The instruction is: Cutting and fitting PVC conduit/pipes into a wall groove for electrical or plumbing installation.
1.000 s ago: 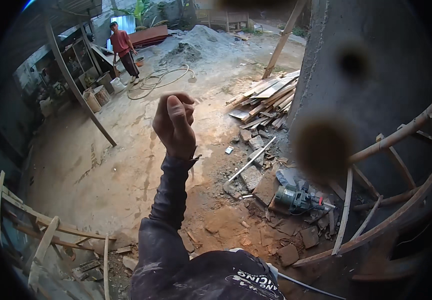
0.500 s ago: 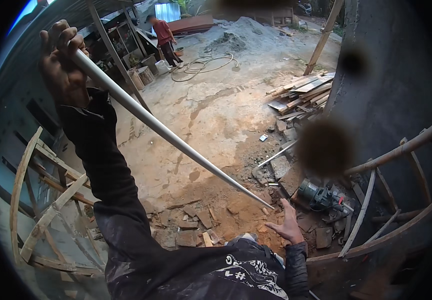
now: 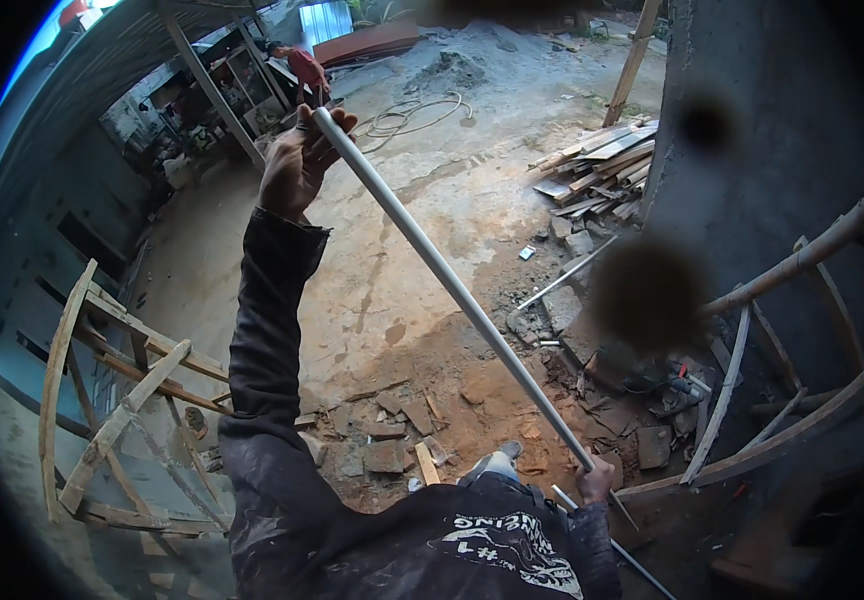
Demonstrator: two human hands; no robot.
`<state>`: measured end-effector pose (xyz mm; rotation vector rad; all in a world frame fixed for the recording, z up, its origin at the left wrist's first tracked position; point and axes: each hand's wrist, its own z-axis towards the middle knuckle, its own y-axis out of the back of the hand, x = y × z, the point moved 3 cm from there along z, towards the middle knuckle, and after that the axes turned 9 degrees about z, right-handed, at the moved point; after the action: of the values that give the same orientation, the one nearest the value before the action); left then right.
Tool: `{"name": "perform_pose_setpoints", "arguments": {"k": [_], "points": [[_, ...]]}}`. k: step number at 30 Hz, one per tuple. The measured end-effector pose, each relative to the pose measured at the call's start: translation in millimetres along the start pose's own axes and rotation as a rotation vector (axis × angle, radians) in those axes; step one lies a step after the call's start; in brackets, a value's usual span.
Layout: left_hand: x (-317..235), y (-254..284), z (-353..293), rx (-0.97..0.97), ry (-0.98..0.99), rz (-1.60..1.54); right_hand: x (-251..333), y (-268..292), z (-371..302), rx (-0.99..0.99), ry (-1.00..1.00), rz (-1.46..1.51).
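A long pale grey pipe (image 3: 442, 275) slants down from upper left to lower right in front of me. At its upper end my left hand (image 3: 297, 170) grips it between thumb and fingers, arm raised. Around the lower part of the same pipe my right hand (image 3: 597, 478) is closed, beside my hip. Another thin pale pipe (image 3: 642, 572) runs past my right forearm, its far part out of view. A shoe (image 3: 510, 450) of mine shows on the reddish dirt below.
Bent wooden frames stand at left (image 3: 102, 440) and right (image 3: 752, 480). Broken bricks (image 3: 385, 457) litter the dirt, and a thin white pipe (image 3: 567, 272) lies on rubble. Beyond are a plank stack (image 3: 602, 160), a coiled hose (image 3: 402, 118) and a bending person (image 3: 304, 68). Dark smudges cover parts of the view.
The pipe's upper end and my left hand have moved right and lower. My right hand, open beside the pipe before, has closed around its lower part. The person behind has bent down.
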<state>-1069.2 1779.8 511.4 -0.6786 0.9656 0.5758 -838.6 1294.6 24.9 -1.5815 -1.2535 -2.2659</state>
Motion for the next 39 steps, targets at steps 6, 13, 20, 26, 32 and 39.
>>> {"name": "perform_pose_setpoints", "arguments": {"k": [6, 13, 20, 26, 32, 39], "points": [[140, -45, -7, -0.211, 0.237, 0.124, -47, 62, -48, -0.363, -0.233, -0.3], [222, -141, -47, -0.149, 0.25, -0.367, -106, 98, -116, -0.156, -0.356, -0.265], [214, -226, -116, 0.29, 0.097, -0.228, -159, 98, -198, -0.444, -0.676, -0.315], [191, -207, -112, 0.447, -0.027, 0.219, -189, 94, -218, -0.501, -0.619, -0.3], [181, -147, -84, 0.687, 0.149, 0.596, -180, 126, -204, -0.522, -0.58, -0.157], [197, -65, -77, 0.585, 0.44, 0.544, -153, 163, -173, -0.333, -0.475, -0.338]]}}
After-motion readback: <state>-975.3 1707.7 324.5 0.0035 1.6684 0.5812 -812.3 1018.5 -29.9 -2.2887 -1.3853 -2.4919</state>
